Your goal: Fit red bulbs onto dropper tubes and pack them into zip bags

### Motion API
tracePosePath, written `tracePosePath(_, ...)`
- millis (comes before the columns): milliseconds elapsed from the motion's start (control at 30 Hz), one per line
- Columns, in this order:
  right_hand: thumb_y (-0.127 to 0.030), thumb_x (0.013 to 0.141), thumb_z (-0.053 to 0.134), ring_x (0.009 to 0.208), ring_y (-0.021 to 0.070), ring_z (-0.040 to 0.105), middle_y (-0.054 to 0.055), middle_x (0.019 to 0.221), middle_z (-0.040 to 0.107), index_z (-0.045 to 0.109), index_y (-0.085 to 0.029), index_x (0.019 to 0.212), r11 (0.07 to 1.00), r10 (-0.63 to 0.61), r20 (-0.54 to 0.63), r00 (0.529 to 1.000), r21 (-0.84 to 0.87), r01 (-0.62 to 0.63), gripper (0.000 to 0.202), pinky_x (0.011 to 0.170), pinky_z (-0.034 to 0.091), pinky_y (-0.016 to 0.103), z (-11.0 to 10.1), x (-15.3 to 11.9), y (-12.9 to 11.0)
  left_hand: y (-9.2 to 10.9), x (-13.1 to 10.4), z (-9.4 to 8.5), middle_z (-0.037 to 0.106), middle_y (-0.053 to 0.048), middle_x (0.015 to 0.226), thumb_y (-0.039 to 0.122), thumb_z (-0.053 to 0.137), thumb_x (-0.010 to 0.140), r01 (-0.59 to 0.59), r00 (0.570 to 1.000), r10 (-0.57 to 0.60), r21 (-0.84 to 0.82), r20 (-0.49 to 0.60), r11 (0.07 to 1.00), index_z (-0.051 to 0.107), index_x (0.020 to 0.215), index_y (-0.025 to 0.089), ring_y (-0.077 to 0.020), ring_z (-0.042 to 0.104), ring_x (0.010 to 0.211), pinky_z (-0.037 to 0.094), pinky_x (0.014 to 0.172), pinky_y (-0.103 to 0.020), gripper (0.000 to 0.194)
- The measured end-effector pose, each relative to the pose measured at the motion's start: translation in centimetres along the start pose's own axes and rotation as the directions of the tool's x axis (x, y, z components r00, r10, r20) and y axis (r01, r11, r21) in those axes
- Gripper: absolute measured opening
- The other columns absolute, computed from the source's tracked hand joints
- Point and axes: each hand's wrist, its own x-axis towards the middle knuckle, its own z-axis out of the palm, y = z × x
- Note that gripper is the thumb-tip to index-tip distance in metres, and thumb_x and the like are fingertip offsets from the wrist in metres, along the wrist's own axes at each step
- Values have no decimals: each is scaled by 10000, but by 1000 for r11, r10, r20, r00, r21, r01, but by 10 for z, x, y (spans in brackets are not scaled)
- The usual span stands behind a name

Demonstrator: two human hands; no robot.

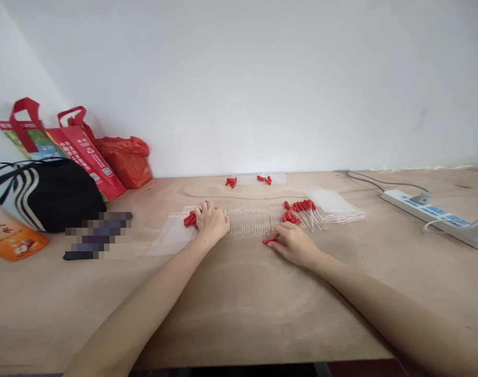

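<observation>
Clear glass dropper tubes lie side by side in a row on the wooden table. My left hand is at the row's left end, fingers curled down; a bit of red shows at its fingertips, but what they grip is hidden. Beside it, a small pile of red rubber bulbs rests on a clear plastic bag. My right hand, near the row's right end, pinches a red rubber bulb. Just beyond are loose red bulbs and several droppers fitted with red bulbs.
Stacked clear zip bags lie at right, near a white power strip. Against the wall is another bag with red bulbs. Shopping bags, a black bag and an orange pouch stand at left.
</observation>
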Motion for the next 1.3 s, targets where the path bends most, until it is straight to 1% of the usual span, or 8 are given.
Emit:
tracePosePath(267, -213, 828, 455, 775, 183, 497, 69, 788, 551, 588, -171, 865, 992, -116, -30, 993, -59, 114, 144, 682, 396, 313, 9, -4, 0, 9, 4, 1, 526, -203, 906, 195, 489, 695, -44, 999, 44, -4, -27, 999, 665, 683, 84, -343, 398, 907, 283, 729, -441, 208)
tracePosePath(467, -197, 815, 462, 802, 191, 495, 80, 837, 553, 584, -173, 863, 996, -91, -111, 990, -8, 91, 134, 701, 400, 330, 8, -6, -2, 14, -12, -17, 536, -165, 939, 231, 435, 807, -127, 990, 121, -80, -75, 989, 617, 786, 109, -313, 421, 909, 294, 716, -414, 220)
tracePosePath(533, -177, 807, 459, 797, 188, 504, 78, 835, 558, 558, -165, 862, 996, -58, -142, 988, 59, 67, 114, 694, 409, 325, 7, -6, -1, 13, -26, -21, 569, -106, 876, 245, 418, 839, -278, 959, 256, -225, -120, 934, 572, 774, 142, -256, 467, 844, 294, 730, -390, 196)
tracePosePath(633, -158, 798, 458, 745, 169, 517, 59, 799, 562, 528, -167, 846, 983, -30, -144, 989, 172, 55, 86, 667, 424, 306, 8, -5, 0, 8, -49, -17, 595, 0, 728, 184, 386, 864, -491, 868, 468, -414, -163, 766, 500, 759, 165, -147, 519, 681, 243, 834, -384, 156)
tracePosePath(733, -122, 789, 448, 732, 154, 528, 50, 799, 567, 522, -171, 850, 962, -38, -135, 990, 264, 73, 107, 656, 435, 287, 8, -5, -1, 5, -62, -9, 605, 28, 689, 192, 368, 881, -538, 838, 498, -484, -223, 690, 480, 775, 167, -113, 534, 613, 214, 859, -374, 157)
tracePosePath(867, -102, 798, 425, 782, 153, 540, 59, 838, 576, 548, -179, 929, 940, -73, -151, 986, 319, 119, 195, 700, 447, 292, 7, -5, -5, 4, -62, -6, 652, 10, 792, 180, 350, 890, -599, 798, 524, -484, -298, 637, 522, 882, 192, -117, 572, 678, 197, 872, -365, 172)
tracePosePath(1100, -124, 807, 435, 806, 156, 555, 65, 860, 592, 573, -200, 972, 913, -85, -172, 981, 380, 146, 228, 714, 463, 301, 4, -5, -12, 5, -61, -7, 662, -10, 793, 181, 337, 893, -635, 771, 551, -447, -320, 630, 574, 947, 214, -120, 573, 692, 208, 850, -358, 246)
tracePosePath(1300, -242, 799, 512, 739, 144, 574, 63, 835, 617, 605, -189, 901, 885, -65, -226, 972, 438, 161, 147, 661, 475, 279, 7, -6, -14, 6, -64, -7, 658, -1, 798, 142, 361, 871, -669, 741, 563, -472, -366, 574, 569, 995, 233, -107, 581, 697, 209, 826, -345, 258)
